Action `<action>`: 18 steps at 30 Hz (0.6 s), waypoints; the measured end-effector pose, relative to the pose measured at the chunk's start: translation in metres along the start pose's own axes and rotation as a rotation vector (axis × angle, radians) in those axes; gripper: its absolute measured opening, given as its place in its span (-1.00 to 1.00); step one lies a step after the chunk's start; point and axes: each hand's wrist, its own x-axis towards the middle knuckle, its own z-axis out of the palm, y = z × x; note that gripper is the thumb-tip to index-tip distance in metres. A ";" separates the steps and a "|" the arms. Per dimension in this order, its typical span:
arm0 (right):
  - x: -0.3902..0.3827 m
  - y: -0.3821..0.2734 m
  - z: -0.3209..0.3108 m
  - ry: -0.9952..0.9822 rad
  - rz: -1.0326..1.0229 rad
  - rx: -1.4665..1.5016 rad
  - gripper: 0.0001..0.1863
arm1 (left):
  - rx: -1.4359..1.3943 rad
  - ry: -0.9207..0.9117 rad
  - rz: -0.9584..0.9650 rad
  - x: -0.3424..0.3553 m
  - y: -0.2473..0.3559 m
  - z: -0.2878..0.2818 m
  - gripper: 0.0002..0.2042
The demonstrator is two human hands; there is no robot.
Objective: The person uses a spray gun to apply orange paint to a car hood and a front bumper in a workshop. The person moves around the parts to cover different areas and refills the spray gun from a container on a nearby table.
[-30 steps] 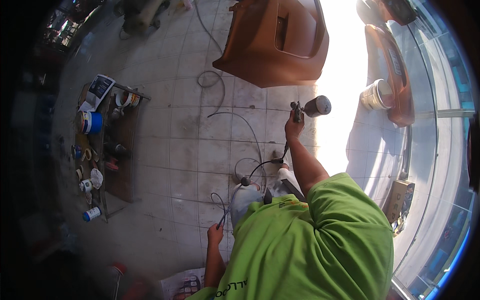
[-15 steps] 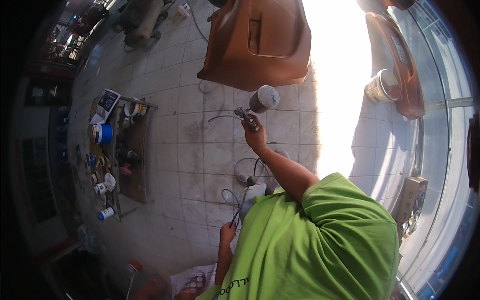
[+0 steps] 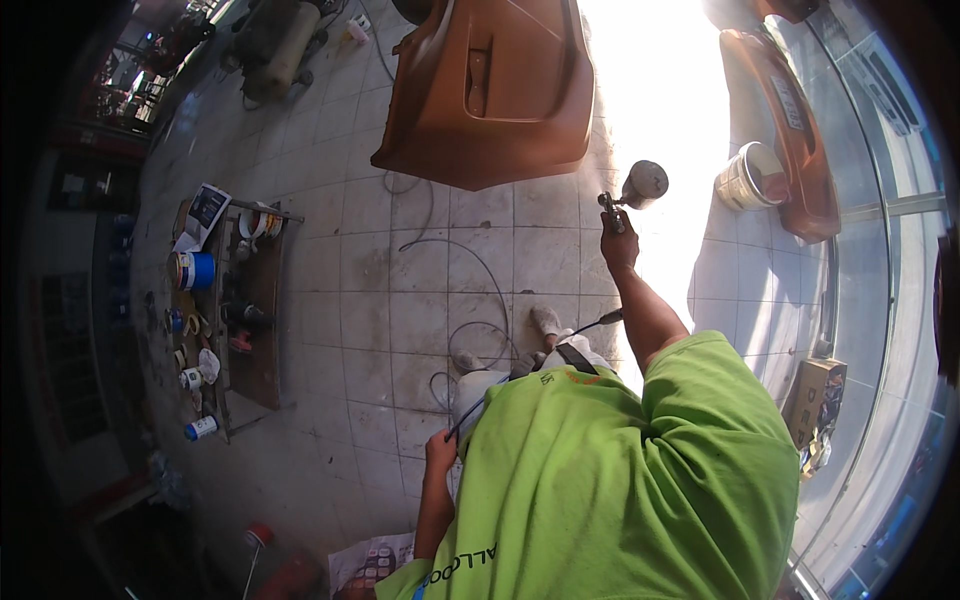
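Note:
My right hand (image 3: 620,241) grips a metal spray gun (image 3: 612,210) with a round grey cup (image 3: 645,180), just below and to the right of a copper-orange car body panel (image 3: 510,110) at the top. My left hand (image 3: 440,449), low beside my green shirt, is closed on a dark hose (image 3: 465,420). More hose lies in loops on the tiled floor around my feet and runs up toward the panel.
A low rack (image 3: 250,350) with tins, tape and paper stands at left; a compressor (image 3: 282,55) is beyond it. At right are a white bucket (image 3: 740,185), an orange bumper (image 3: 807,200), a cardboard box (image 3: 812,400) and glass panels. Bright sunlight crosses the floor.
My right hand with the spray gun swung left half a second ago and is now back out to the right. The panel sits farther left in the view; my left hand stays on the hose.

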 end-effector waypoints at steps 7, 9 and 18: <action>-0.011 -0.016 0.015 0.111 -0.031 0.160 -0.56 | -0.094 -0.060 0.042 0.009 -0.011 -0.020 -0.66; -0.032 -0.030 0.039 0.103 -0.077 0.308 -0.54 | -0.103 -0.079 0.081 0.015 -0.022 -0.027 -0.66; -0.158 -0.156 0.139 0.031 -0.224 0.567 -0.66 | -0.008 -0.057 0.016 0.069 -0.081 -0.108 -0.66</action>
